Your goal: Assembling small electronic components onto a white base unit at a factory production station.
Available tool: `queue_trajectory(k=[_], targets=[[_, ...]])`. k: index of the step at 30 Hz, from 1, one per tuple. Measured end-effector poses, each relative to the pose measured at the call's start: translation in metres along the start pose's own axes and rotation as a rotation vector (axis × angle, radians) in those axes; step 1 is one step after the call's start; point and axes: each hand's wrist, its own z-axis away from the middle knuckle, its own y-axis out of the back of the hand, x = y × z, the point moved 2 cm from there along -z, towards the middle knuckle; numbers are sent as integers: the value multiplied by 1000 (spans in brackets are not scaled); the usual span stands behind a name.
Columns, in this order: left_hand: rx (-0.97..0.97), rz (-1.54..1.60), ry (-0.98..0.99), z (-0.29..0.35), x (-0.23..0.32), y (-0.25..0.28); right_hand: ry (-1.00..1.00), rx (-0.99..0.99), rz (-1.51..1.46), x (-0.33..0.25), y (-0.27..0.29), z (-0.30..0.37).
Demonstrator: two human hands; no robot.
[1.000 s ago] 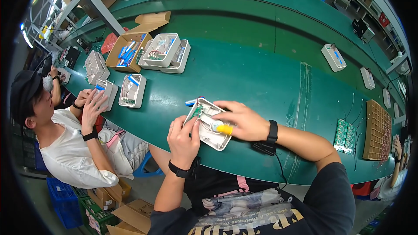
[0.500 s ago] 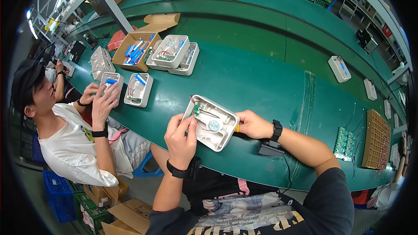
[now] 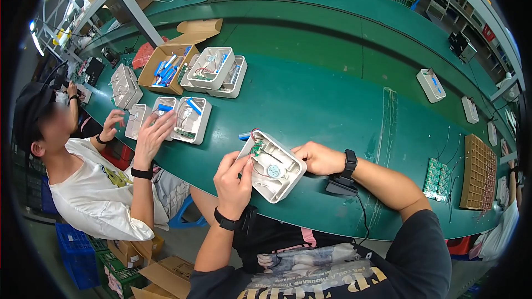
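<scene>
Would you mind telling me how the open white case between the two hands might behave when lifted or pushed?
The white case is probably stiff, since its walls look moulded. It seems light for its size, being largely hollow. Its shallow, broad shape suggests it would hardly tip.

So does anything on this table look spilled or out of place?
Maybe: small reddish bits lie loose on the table at the near end of the brown divided tray, as if spilled; they're too small to identify.

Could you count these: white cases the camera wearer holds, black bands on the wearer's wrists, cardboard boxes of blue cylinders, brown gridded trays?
White case held: 1
Black wristbands: 2
Cardboard box of blue cylinders: 1
Brown gridded tray: 1
Total: 5
</scene>
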Motion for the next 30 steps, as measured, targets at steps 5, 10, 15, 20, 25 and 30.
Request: queue_trajectory(k=[5,10,15,20,25,30], targets=[[-57,37,-38,-3,1,12,-239,-216,46,-27,13,3],[-237,11,-169,-11,2,27,43,167,217,-39,20,1],[-489,93,-371,-17,30,26,403,173,643,-36,3,3],[-432,45,-287,-21,15,35,97,-37,592,-30,20,1],[-289,-153,-195,-22,-11,20,-108,235,438,-33,37,8],[-255,-199,-140,-17,-15,-2,-99,242,847,-30,33,11]])
